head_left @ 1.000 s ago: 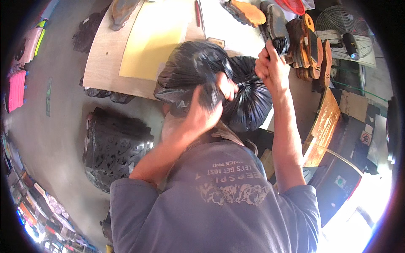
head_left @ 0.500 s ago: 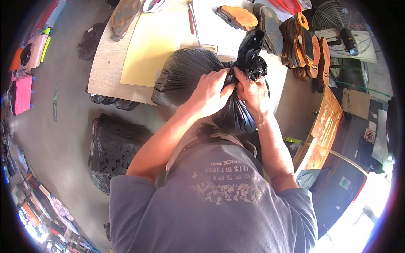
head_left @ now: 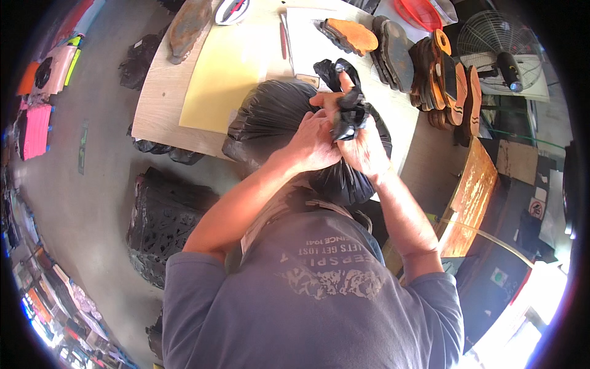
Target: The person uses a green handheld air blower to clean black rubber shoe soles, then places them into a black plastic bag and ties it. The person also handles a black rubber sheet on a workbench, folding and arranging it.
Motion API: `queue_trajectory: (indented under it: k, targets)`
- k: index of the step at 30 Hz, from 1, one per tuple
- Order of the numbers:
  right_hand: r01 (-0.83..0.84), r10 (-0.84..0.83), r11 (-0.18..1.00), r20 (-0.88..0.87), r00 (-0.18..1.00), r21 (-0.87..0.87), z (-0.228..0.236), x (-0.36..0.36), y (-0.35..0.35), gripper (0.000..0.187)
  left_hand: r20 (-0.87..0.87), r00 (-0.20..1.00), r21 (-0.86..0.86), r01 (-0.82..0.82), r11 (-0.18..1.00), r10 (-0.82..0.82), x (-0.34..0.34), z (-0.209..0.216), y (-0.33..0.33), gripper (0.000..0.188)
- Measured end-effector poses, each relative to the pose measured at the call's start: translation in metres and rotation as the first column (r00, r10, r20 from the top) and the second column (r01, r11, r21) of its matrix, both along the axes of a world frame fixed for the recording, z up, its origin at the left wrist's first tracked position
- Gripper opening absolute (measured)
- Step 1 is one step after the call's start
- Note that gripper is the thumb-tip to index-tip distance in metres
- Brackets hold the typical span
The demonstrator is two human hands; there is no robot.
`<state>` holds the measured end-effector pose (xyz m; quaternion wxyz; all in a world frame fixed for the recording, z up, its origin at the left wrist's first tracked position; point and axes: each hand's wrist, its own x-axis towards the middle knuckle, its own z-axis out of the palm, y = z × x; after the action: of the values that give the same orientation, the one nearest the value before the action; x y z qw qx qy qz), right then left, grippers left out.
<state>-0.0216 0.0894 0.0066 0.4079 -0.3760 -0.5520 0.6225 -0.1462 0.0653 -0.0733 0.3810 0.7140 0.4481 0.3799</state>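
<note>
A full black plastic bag (head_left: 267, 114) rests at the near edge of the table, its sides pleated toward a gathered neck. Around that neck my left hand (head_left: 314, 140) is closed, fingers bent against the plastic. My right hand (head_left: 367, 147) grips the twisted top beside it, with one finger poking up through the crumpled plastic. The loose end bunches over the right hand's fingers and partly hides them. Both hands touch each other at the neck.
A pale wooden table (head_left: 157, 111) carries a yellow sheet (head_left: 215, 80), a red-handled tool (head_left: 284, 40), and stacks of sole-shaped pieces (head_left: 393, 52). A fan (head_left: 501, 55) stands at the far right. A large black wrapped bundle (head_left: 166, 215) lies on the floor at left.
The bag's upright top has been bent down and wrapped about the right hand's fingers. My left hand has shifted slightly nearer to me, closer against the right.
</note>
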Motion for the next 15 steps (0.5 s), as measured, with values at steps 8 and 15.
queue_trajectory:
  k: [8, 15]
  targets:
    - [-0.432, 0.137, 0.884, 0.786, 0.603, 0.178, 0.045, 0.055, 0.026, 0.085, 0.193, 0.980, -0.085, 0.057, 0.995, -0.040, -0.006, -0.004, 0.009, 0.019]
    - [-0.272, -0.161, 0.879, 0.781, 0.603, 0.391, 0.091, 0.062, 0.026, 0.056, 0.282, 0.957, -0.290, 0.151, 0.945, -0.066, -0.010, 0.009, 0.012, 0.028]
